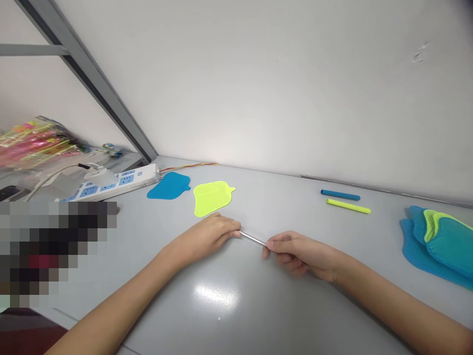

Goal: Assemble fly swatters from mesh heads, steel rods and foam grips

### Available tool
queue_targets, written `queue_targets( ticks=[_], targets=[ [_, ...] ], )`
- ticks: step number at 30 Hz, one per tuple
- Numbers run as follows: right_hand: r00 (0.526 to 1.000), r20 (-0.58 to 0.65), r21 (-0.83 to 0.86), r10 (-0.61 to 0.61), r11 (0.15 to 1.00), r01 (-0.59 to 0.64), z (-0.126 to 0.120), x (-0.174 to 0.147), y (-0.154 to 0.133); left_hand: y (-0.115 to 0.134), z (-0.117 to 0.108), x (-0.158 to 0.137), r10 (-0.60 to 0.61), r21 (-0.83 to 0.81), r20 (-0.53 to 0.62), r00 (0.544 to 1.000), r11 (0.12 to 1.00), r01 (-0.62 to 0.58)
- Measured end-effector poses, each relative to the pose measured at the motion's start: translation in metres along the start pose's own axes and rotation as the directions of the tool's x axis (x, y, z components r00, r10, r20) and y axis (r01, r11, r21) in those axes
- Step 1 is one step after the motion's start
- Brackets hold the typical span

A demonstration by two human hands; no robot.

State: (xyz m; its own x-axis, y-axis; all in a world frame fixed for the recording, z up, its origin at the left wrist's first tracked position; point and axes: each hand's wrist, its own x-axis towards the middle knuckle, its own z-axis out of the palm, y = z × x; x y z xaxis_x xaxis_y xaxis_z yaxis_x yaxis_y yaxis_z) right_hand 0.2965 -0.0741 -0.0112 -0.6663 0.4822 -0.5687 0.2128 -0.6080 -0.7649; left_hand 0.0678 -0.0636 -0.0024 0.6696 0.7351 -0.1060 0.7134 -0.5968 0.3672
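A thin silver metal rod (253,238) stretches between my two hands above the grey table. My left hand (210,236) pinches its left end, and my right hand (291,251) grips the other end between thumb and fingers. Just beyond my left hand lies a yellow-green perforated fly swatter head (214,197). To its left is a blue fly swatter head (170,186). A blue handle tube (340,195) and a yellow-green handle tube (348,206) lie side by side past my right hand.
More blue and yellow-green swatter heads (443,246) are piled at the right edge. A white power strip (142,175) with a plugged-in cable sits at the left. Bagged colourful items (37,140) lie behind the grey frame post (96,84). A wall closes off the table's back.
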Motion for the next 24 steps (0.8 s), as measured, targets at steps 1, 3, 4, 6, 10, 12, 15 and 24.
queue_targets(
  ticks=[1, 3, 4, 6, 10, 12, 15, 24],
  targets=[
    [1.000, 0.002, 0.001, 0.000, 1.000, 0.000, -0.0001, -0.0002, 0.0001, -0.0002, 0.0007, 0.0001, 0.003, 0.005, -0.001, 1.000, 1.000, -0.003],
    [1.000, 0.004, 0.002, -0.005, 1.000, 0.005, -0.0002, -0.0007, 0.0002, 0.0001, 0.0016, 0.0001, 0.007, 0.018, -0.006, 1.000, 1.000, -0.007],
    [1.000, 0.005, 0.002, -0.005, 1.000, 0.005, -0.0001, -0.0009, 0.0001, 0.0005, 0.0018, -0.0001, 0.007, 0.024, -0.008, 1.000, 1.000, -0.007],
    [1.000, 0.003, 0.004, -0.007, 1.000, 0.007, 0.0000, -0.0010, 0.0000, 0.0015, 0.0017, -0.0004, 0.001, 0.032, -0.008, 1.000, 0.999, -0.001],
    [1.000, 0.006, 0.009, 0.004, 1.000, -0.004, 0.0002, -0.0005, 0.0002, 0.0020, 0.0018, -0.0008, -0.008, 0.031, -0.012, 1.000, 0.999, 0.008],
    [1.000, 0.003, 0.011, 0.007, 1.000, -0.007, 0.0001, 0.0000, 0.0006, 0.0013, 0.0027, -0.0006, -0.006, 0.026, -0.015, 1.000, 1.000, 0.006],
    [1.000, -0.003, 0.012, 0.008, 1.000, -0.008, -0.0002, 0.0002, 0.0008, 0.0005, 0.0038, 0.0001, -0.004, 0.012, -0.025, 1.000, 1.000, 0.004],
    [1.000, 0.016, 0.006, -0.007, 1.000, 0.006, -0.0012, -0.0001, 0.0019, 0.0062, 0.0008, -0.0018, -0.009, 0.077, -0.032, 0.999, 0.997, 0.011]
  ],
)
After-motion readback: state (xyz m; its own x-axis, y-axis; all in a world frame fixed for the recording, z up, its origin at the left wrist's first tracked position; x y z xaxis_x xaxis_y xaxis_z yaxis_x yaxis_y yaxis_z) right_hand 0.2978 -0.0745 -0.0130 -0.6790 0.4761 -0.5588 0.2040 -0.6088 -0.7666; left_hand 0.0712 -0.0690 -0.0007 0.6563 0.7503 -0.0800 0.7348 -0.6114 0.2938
